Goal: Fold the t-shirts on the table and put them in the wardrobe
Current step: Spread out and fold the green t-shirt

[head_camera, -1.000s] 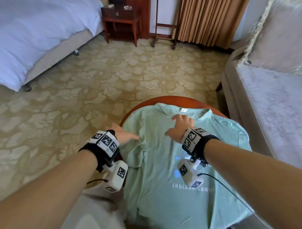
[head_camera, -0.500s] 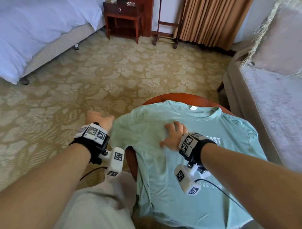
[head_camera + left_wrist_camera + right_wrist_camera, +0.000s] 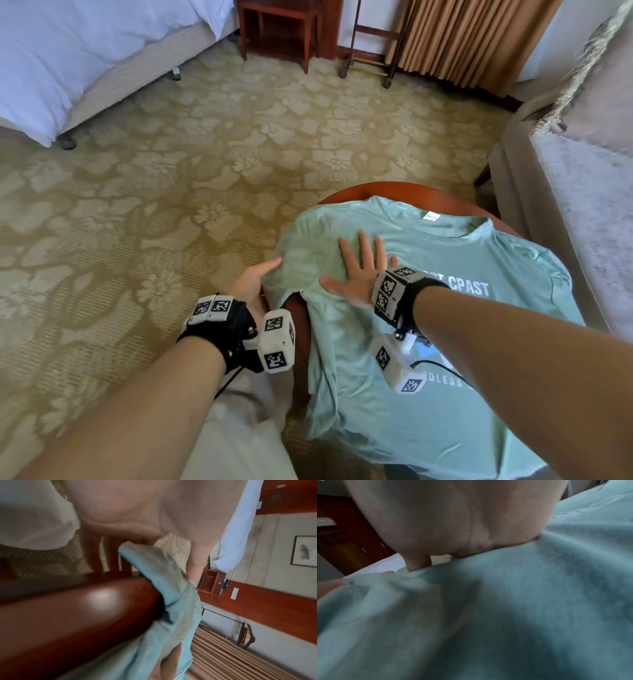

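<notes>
1. Left hand big and blurry at the top, thumb pointing down beside soft light-green t-shirt cloth.
2. Sleeve end of that cloth up against the hand; grip hard to tell.
3. Shiny dark red-brown wooden table under the cloth, with a bright spot of light.
4. Fingertips of the other hand on the cloth, low down.
5. Farther off: flowery tan carpet, pale blue bed sheet, little red-brown wooden nightstand, tan pleated curtains, framed picture on the wall.

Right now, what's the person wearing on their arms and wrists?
Both forearms are bare. The left hand and right hand each sit ahead of a black wrist strap carrying white blocks printed with black square markers; thin black cables trail from both.
</notes>
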A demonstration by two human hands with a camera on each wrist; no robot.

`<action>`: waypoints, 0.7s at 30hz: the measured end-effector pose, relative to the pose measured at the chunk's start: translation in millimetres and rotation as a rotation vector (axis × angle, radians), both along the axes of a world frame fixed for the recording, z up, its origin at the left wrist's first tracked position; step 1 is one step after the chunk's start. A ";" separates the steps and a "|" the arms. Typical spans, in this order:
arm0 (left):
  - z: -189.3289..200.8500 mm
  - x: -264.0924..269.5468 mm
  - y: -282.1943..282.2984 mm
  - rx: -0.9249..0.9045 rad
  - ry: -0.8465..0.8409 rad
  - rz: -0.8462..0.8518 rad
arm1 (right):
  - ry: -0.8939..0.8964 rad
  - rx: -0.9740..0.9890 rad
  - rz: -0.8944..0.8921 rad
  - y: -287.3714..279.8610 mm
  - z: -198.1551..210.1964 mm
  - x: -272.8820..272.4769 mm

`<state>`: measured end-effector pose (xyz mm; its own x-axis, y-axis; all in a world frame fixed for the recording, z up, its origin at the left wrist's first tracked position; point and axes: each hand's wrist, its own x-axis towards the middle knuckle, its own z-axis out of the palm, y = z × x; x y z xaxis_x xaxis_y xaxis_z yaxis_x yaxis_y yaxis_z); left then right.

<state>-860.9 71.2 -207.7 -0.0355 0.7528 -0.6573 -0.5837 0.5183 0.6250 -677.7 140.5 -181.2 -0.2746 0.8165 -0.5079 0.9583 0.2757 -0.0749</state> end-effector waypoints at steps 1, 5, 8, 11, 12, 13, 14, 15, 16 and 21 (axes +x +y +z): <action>1.2 -0.8 -2.4 0.000 -0.028 0.017 | -0.018 -0.007 0.006 0.5 1.3 -0.5; 8.8 -6.7 -3.6 0.022 -0.035 0.106 | -0.048 -0.023 0.006 0.5 3.9 -3.3; 13.9 -10.4 -1.4 0.056 -0.012 0.076 | -0.044 -0.011 -0.003 1.0 1.6 -3.5; 14.9 -15.4 3.2 0.047 0.039 0.106 | -0.025 -0.005 -0.018 0.2 0.5 -3.7; 12.2 -17.5 5.2 0.031 0.066 0.130 | -0.020 -0.007 -0.025 0.2 0.7 -4.3; 7.9 -19.0 8.1 0.016 0.097 0.165 | -0.016 -0.007 -0.033 0.4 1.1 -4.7; 3.1 -19.5 10.8 0.011 0.154 0.206 | -0.014 -0.008 -0.040 0.6 1.5 -4.9; -1.2 -20.4 12.8 0.011 0.239 0.248 | -0.009 -0.011 -0.044 1.1 1.6 -5.2; -2.4 -21.0 14.7 0.005 0.336 0.286 | 0.000 -0.020 -0.048 1.5 2.2 -5.4; 2.9 -41.3 31.7 0.020 0.560 0.399 | 0.017 0.017 -0.030 5.3 4.5 4.4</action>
<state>-902.2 102.8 -204.8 -0.6428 0.6235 -0.4451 -0.3137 0.3159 0.8955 -673.2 145.8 -176.7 -0.2577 0.8332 -0.4893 0.9650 0.2478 -0.0863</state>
